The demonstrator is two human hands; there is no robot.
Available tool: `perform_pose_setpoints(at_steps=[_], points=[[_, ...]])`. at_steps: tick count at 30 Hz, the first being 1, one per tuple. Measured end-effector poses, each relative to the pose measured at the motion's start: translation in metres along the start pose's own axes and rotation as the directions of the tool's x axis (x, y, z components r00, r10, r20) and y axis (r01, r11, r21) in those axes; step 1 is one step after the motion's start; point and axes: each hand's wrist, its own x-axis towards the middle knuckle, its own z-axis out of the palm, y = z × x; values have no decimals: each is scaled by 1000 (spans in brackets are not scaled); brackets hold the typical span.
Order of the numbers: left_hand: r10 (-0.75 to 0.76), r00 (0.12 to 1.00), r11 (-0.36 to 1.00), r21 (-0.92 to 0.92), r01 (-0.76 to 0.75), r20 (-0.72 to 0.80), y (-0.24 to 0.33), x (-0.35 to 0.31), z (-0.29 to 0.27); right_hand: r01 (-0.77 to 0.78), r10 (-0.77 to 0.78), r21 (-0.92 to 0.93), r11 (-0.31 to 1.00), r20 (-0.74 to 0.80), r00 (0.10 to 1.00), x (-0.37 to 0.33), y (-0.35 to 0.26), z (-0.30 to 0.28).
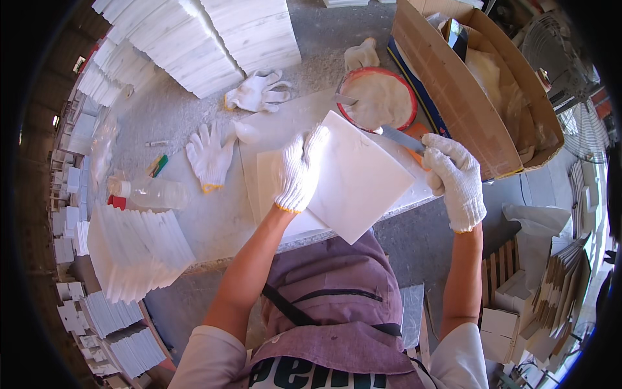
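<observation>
A square white tile (363, 178) lies tilted on another white tile at the near edge of the stone worktable (207, 220). My left hand (299, 170), in a white knit glove, presses flat on the tile's left part. My right hand (455, 178), also gloved, grips a putty knife (403, 139) with an orange handle; its metal blade reaches toward the tile's far corner. Just beyond the blade sits a red-rimmed bowl (379, 98) of pale paste.
Spare white gloves (210, 155) (259, 93) and a plastic bottle (148, 192) lie on the table's left half. Stacks of white tiles (139, 249) (194, 39) stand at left and back. An open cardboard box (466, 84) sits at right, with fans (570, 78) beyond.
</observation>
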Motion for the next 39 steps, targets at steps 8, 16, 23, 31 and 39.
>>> perform_pose_setpoints(at_steps=[8,16,23,31,39], points=[[-30,999,993,110,32,-16,-2,1,-1,79,-78,-98,992,13,997,-7,-3,9],[41,998,995,96,-36,-46,-6,0,-1,120,-120,-123,985,8,993,-8,-1,11],[-21,1000,988,153,19,13,0,1,-3,143,-149,-154,978,-28,988,-10,-2,13],[100,993,994,54,-96,-65,-11,2,1,157,-161,-155,975,-16,987,-10,0,12],[-40,999,983,179,37,11,-3,2,-4,159,-167,-151,976,-42,985,-10,1,12]])
